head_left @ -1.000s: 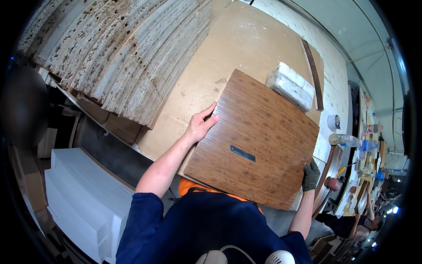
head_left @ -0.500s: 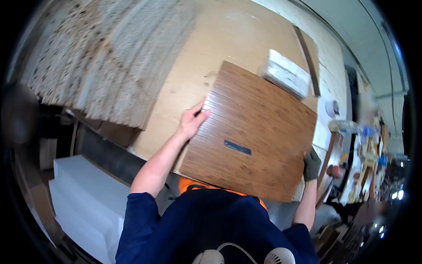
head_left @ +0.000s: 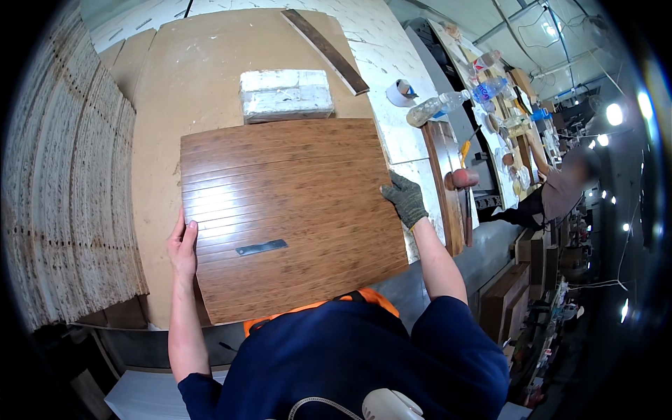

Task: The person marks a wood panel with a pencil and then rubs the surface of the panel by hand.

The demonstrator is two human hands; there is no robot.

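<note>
A brown wood-grain panel (head_left: 301,189) with fine parallel grooves lies flat before me, close to my body. My bare left hand (head_left: 183,246) grips its left edge, thumb near the top face and the other fingers partly hidden by the side. At the right edge, my right hand (head_left: 406,199) in a grey knit glove is closed on the panel, its fingertips at the rim. A dark flat metal strip (head_left: 262,248) with a small hole at one end rests on the panel, touched by neither hand. Just beyond the far edge sits a white-wrapped block (head_left: 287,95).
Stacked rough-edged sheets (head_left: 70,182) rise at the left. Cardboard (head_left: 210,42) covers the table, bearing a dark wood strip (head_left: 325,52). To the right are a tape roll (head_left: 401,93), plastic bottles (head_left: 437,107) and a red-headed mallet (head_left: 465,178). A person (head_left: 563,185) is farther right.
My view has swung round, so the panel and table now look squarer to me. Against the white block, the panel appears slightly farther right. Both hands still hold its side edges.
</note>
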